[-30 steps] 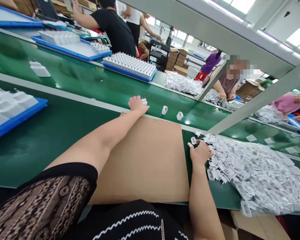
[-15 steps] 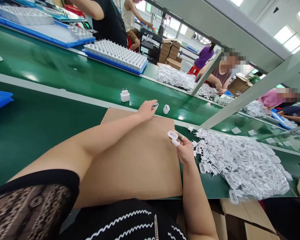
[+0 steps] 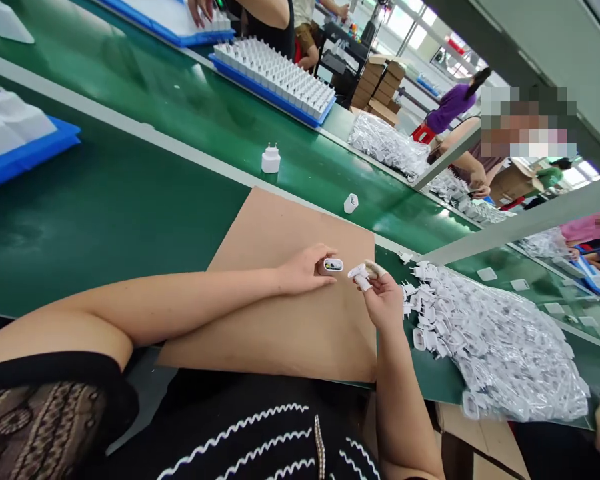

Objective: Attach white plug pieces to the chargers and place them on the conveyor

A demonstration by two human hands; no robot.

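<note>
My left hand is closed round a small white charger body, its open end facing me, above the brown cardboard sheet. My right hand pinches a small white plug part a little to the right of the charger body. Just right of that hand lies a big pile of white plug parts on clear plastic. A finished white charger stands upright on the green belt, and another charger body lies farther right on it.
Blue trays of white chargers sit at the left and across the belt. Other people work on the far side. A grey frame bar slants over the right. Cardboard boxes are stacked behind.
My left hand drew back from the belt with a charger body toward my right hand. My right hand lifted a plug part from the pile. A charger was left standing on the belt.
</note>
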